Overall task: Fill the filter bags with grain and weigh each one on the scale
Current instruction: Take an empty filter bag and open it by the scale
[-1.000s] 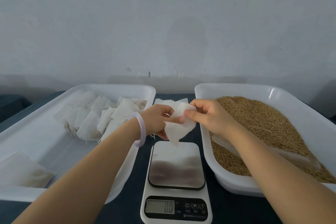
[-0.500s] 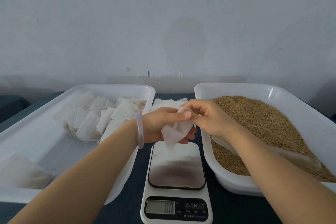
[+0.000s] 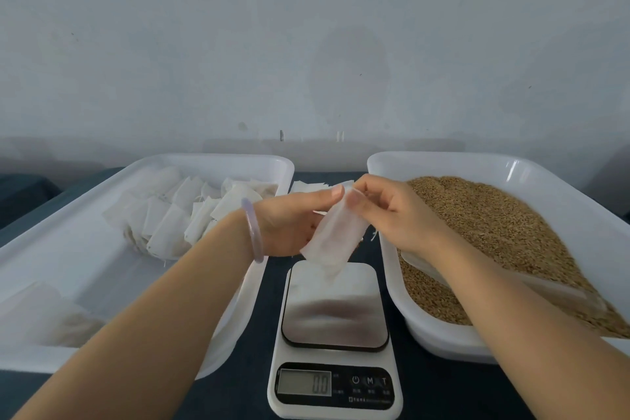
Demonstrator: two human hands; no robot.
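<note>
Both hands are above the far edge of the scale [image 3: 335, 312]. Left hand [image 3: 289, 225] and right hand [image 3: 392, 215] each pinch the top rim of one filter bag [image 3: 335, 239]. The bag hangs below my fingertips, its bottom corner over the platter; can't tell if it touches. Display reads zero. Grain [image 3: 494, 232] is right of the scale, the bag pile [image 3: 177, 215] left.

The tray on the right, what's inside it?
Brown grain fills the tray, with a clear scoop lying on it. The right forearm covers part of the scoop and some grain.
</note>
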